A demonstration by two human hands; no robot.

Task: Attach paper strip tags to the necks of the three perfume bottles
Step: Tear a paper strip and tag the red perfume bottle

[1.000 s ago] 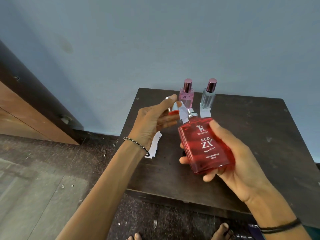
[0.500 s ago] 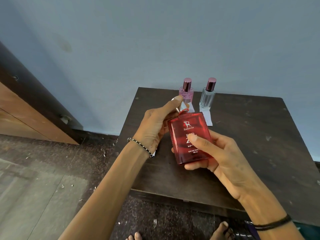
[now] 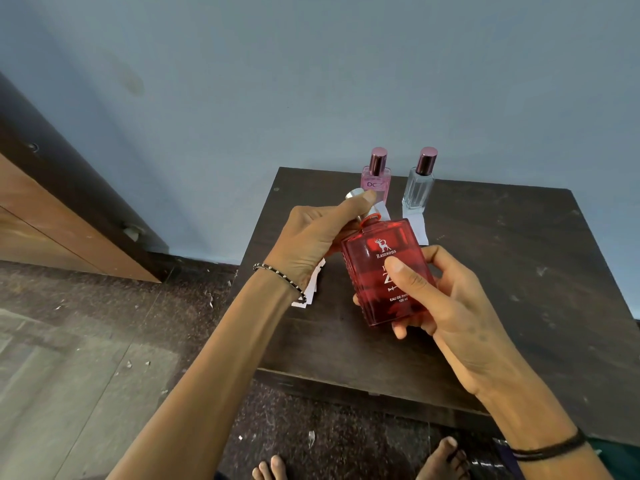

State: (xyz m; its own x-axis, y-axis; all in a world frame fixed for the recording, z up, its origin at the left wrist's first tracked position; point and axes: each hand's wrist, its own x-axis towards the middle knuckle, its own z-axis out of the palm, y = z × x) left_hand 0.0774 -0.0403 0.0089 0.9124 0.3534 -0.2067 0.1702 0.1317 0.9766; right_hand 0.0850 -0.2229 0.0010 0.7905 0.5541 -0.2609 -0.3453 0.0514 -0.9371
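A flat red perfume bottle point(image 3: 375, 268) is held upright over the dark table point(image 3: 502, 271). My right hand point(image 3: 440, 299) grips its body, thumb across the label. My left hand point(image 3: 315, 237) is closed around the bottle's top, its fingers on the silver cap point(image 3: 354, 194) at the neck. A pink bottle point(image 3: 376, 176) and a clear glass bottle point(image 3: 418, 183) stand at the table's far edge, each with a dark pink cap. A white paper strip point(image 3: 417, 225) lies in front of the clear bottle. More white strips point(image 3: 311, 289) lie under my left wrist.
A blue wall rises right behind the table. A wooden door with a dark frame point(image 3: 52, 216) stands at the left. The floor point(image 3: 86, 358) is dark with scattered white scraps. My bare feet point(image 3: 446, 455) show below the table's near edge.
The red bottle was tipped and lower right; it came up and left to stand upright. My left hand closed over its cap and neck. My right thumb slid onto the label.
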